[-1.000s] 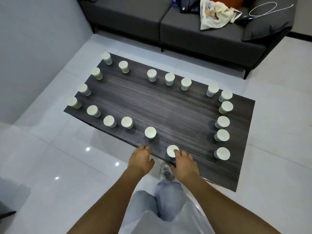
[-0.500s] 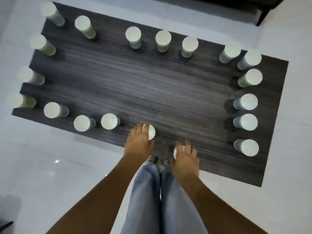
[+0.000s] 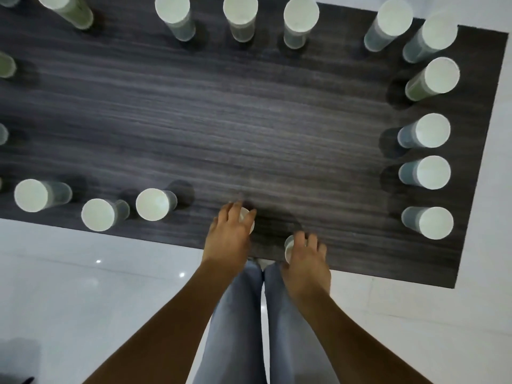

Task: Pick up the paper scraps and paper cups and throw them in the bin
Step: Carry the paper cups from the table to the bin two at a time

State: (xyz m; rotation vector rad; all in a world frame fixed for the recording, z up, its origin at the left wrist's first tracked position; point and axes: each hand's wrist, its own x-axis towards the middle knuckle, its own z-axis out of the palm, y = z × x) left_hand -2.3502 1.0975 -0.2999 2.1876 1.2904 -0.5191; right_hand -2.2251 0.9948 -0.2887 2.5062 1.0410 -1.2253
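The dark grey wood-grain rectangular surface [image 3: 249, 120] carried many upright white paper cups around its edges, seen from almost straight above. The left hand [image 3: 228, 236] lay over one small white paper cup [image 3: 247, 217] near the near edge, its fingers curled down around the cup's rim and sides so that only a sliver of the white mouth showed between them. The right hand [image 3: 306, 261] covered a second white paper cup [image 3: 289, 248] just to the right and closer to the near edge, fingers bent over its top and gripping it, with part of the rim visible at the left of the hand. Both cups stood on the surface, near each other but apart. To the left along the near edge stood three more white paper cups [image 3: 156, 204], close together in a loose row. Down the right side a column of white cups [image 3: 428, 173] ran from near to far, and another row of white cups [image 3: 241, 16] lined the far edge. Below the hands, the person's legs in light blue jeans [image 3: 235, 328] stood against the near edge, on a glossy white tiled floor [image 3: 83, 286]. No bin or paper scraps showed in view.
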